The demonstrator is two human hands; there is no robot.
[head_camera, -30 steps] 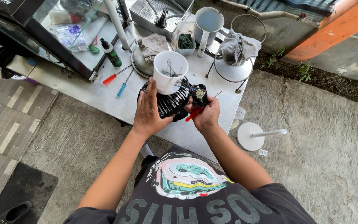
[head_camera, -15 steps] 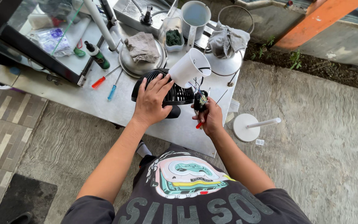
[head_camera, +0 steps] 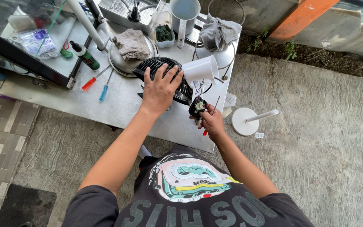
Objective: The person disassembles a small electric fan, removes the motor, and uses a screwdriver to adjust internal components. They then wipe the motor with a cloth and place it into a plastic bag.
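My left hand (head_camera: 161, 88) lies flat on a black slatted fan grille (head_camera: 154, 66) with a white cone-shaped housing (head_camera: 201, 70) at its right side, on a metal table (head_camera: 118, 107). My right hand (head_camera: 210, 121) grips a small black electrical part (head_camera: 197, 106) with coloured wires running up to the white housing. A red-handled tool (head_camera: 205, 132) also sticks out below that hand's fingers.
On the table lie a red screwdriver (head_camera: 88, 83), a blue screwdriver (head_camera: 103, 92), a green bottle (head_camera: 85, 55), a round pan with a grey rag (head_camera: 132, 43), a tub of green stuff (head_camera: 164, 32), a white jug (head_camera: 184, 11). A white round stand base (head_camera: 245, 121) rests on the concrete floor.
The fan body was laid down flatter on the table and my left hand spread over its grille. My right hand pulled the small black part away toward the table edge.
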